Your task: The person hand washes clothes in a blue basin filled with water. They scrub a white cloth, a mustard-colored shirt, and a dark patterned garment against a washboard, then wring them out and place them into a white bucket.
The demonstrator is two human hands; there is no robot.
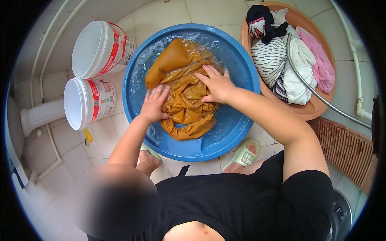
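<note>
From the head view, the crumpled, mustard-brown wet cloth point(185, 106) lies in the round blue plastic basin point(237, 106), with water point(150, 134) showing around it, and it sits between my two grips. Its long axis runs roughly away from me: a loose curved fold marks the near end, while the far end leans a little left, where a smooth puffed bulge point(171, 60) rises.

My left grip point(152, 106) is at the cloth's left edge, so the bulk of it lies to my right there. The fingers are spread and apart, touching the fabric without any visible clamp. My right grip point(219, 86) rests farther out, on the right side of the upper half; from it, most of the cloth lies leftward and back toward me. Those fingers are apart too, laid over the folds; whether the fingertips press in, I cannot tell.

The side that counts, I judge, is this: my left grip is nearer both the bulge and the near fold, while my right has the upper right folds under it. The grips face each other across the long axis.
</note>
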